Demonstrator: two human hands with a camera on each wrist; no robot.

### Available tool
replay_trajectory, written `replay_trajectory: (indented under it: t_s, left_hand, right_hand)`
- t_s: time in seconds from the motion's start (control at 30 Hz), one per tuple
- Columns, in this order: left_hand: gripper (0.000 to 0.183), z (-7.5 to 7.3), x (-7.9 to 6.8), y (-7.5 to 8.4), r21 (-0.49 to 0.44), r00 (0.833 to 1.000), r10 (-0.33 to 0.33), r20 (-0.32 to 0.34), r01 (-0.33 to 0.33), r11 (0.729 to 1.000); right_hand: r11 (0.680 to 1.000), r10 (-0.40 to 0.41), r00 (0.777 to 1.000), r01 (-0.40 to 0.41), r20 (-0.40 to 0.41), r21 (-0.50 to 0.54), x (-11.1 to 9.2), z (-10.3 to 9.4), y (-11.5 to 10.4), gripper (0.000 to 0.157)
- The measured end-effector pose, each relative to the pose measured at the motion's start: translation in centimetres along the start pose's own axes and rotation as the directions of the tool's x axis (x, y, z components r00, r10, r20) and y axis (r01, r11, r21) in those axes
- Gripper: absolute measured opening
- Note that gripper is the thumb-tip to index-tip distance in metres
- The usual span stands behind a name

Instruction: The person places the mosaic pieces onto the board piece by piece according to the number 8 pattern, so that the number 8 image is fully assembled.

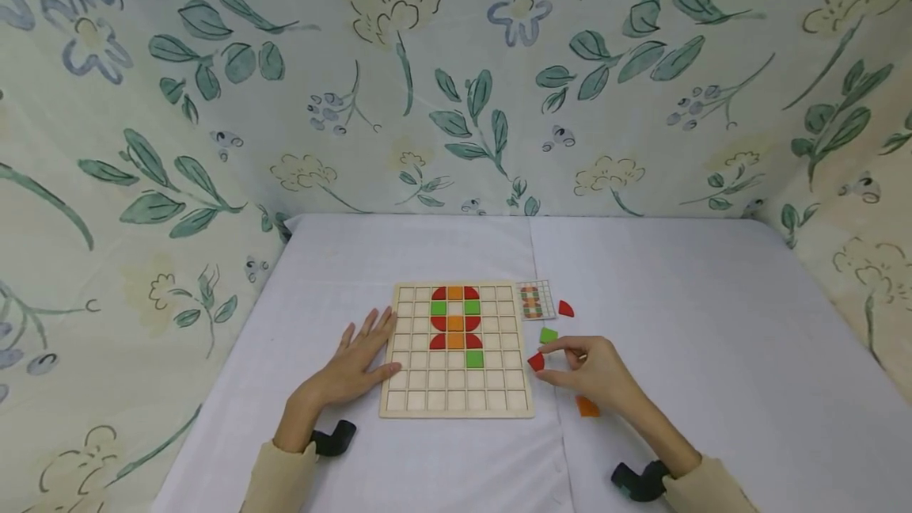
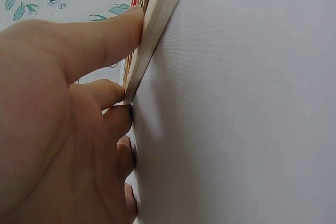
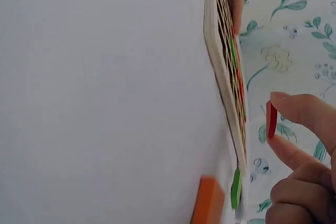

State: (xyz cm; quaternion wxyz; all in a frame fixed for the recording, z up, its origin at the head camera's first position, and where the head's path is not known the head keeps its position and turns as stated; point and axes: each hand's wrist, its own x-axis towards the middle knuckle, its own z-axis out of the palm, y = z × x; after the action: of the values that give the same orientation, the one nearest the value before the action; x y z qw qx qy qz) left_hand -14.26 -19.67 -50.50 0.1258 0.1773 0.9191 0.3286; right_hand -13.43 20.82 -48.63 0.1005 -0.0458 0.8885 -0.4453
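Note:
A wooden grid board [image 1: 420,378] lies on the table, with red, orange and green tiles set in its upper middle squares. My left hand [image 1: 354,362] rests at the board's left edge, fingers spread; in the left wrist view the thumb [image 2: 113,38] touches its side. Just off the board's right edge, my right hand [image 1: 598,370] pinches a red quarter-round tile [image 1: 537,362] between thumb and forefinger. The right wrist view shows this red tile [image 3: 271,119] edge-on, held above the table. The lowest tile on the board is a green square [image 1: 474,359].
A small pattern card [image 1: 536,300] lies against the board's upper right side. Loose tiles are near it: a red one [image 1: 566,309], a green one [image 1: 548,335] and an orange one [image 1: 587,407] under the right hand. A floral cloth [image 1: 456,101] hangs behind the white-covered table [image 1: 677,283].

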Motion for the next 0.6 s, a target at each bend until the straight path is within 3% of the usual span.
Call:
replay_trajectory:
  t_s: [0.2,0.4,0.6]
  left_hand:
    - [0.085,-0.2,0.3,0.0,0.015,0.998,-0.035,0.052,0.034,0.999]
    - [0.084,-0.1,0.0,0.2,-0.006,1.0,-0.02,0.019,0.02,1.0]
    - [0.084,-0.1,0.0,0.1,0.001,1.0,-0.011,0.017,0.011,1.0]
  right_hand:
    - [1.0,0.003,1.0,-0.003,0.002,0.029,0.1,3.3,-2.4,0.029]
    - [0.998,-0.019,1.0,0.019,-0.001,0.057,-0.1,6.1,-3.7,0.026]
    - [0.998,-0.063,0.997,0.063,-0.043,-0.008,-0.2,7.5,-4.1,0.026]
